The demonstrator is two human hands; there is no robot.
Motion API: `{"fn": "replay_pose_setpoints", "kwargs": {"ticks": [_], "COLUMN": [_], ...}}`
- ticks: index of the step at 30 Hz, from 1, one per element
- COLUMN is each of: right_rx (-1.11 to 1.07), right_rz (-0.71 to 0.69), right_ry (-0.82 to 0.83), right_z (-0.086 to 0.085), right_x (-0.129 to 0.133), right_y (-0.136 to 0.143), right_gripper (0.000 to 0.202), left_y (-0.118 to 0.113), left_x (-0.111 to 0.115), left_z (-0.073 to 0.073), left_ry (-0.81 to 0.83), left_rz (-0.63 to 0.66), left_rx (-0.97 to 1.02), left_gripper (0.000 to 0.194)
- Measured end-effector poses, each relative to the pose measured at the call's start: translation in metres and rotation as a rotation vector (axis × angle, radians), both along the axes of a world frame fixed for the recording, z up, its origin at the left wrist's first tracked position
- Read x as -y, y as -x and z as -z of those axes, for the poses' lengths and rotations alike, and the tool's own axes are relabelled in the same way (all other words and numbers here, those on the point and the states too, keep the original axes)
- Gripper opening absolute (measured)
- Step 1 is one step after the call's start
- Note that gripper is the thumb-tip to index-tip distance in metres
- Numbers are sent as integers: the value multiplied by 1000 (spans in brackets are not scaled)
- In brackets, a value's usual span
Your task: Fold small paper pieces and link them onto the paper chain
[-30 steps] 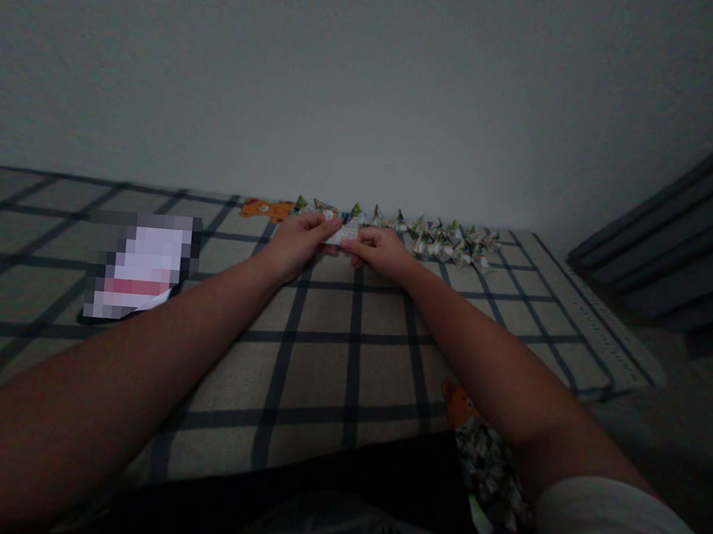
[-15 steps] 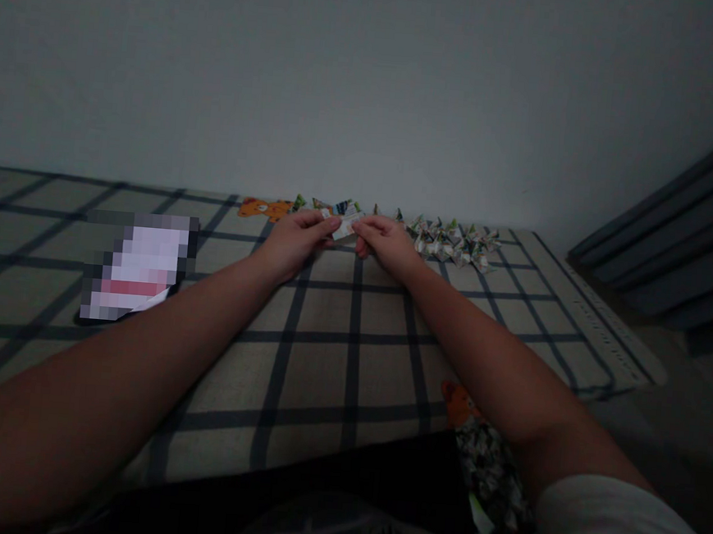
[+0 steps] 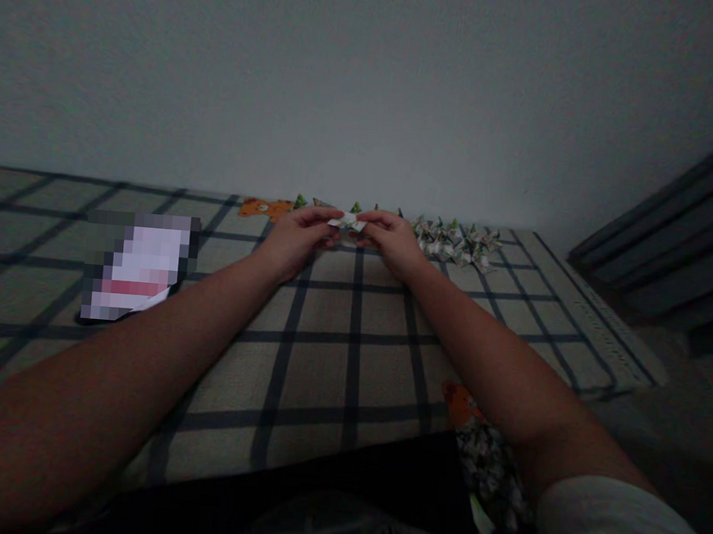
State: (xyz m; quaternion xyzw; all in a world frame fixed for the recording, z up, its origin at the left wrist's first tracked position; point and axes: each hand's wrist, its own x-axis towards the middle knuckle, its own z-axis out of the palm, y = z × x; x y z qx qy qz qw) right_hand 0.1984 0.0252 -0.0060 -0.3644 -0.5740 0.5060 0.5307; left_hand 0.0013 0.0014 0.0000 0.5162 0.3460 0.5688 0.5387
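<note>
A small piece of printed paper, mostly white, is pinched between my two hands near the far side of the checked cloth. My left hand grips its left end between thumb and fingers. At the right end, the fingertips of my right hand are closed on it. The paper looks folded or bent in the middle. Just behind and to the right of my hands lie several folded paper pieces in rows, white with green and dark print. An orange bear-shaped piece lies left of my left hand.
A phone with a blurred-out screen lies left of my left forearm. Another orange bear figure and a heap of folded paper sit beneath my right forearm. Behind the checked cloth rises a grey wall; a dark curtain hangs at right.
The paper between my hands has gone from a flat, tilted strip to a more folded, level shape. My right hand has risen slightly, and its fingers have shifted on the paper.
</note>
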Motion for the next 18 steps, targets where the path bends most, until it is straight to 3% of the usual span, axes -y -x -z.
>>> {"fn": "replay_pose_setpoints", "kwargs": {"ticks": [5,12,18], "right_rx": [55,86,121], "right_rz": [56,-69,-106], "right_ry": [-63,-110,-147], "right_z": [2,0,0], "right_x": [-3,4,4], "right_y": [-1,-2,-4], "right_gripper": [24,38,37], "left_y": [1,3,3], "left_x": [-1,0,1], "left_z": [4,4,2], "left_ry": [-119,-154,-168], "left_rz": [-35,-66,-33], "left_rx": [-94,-152,-168], "left_gripper": [41,46,50]}}
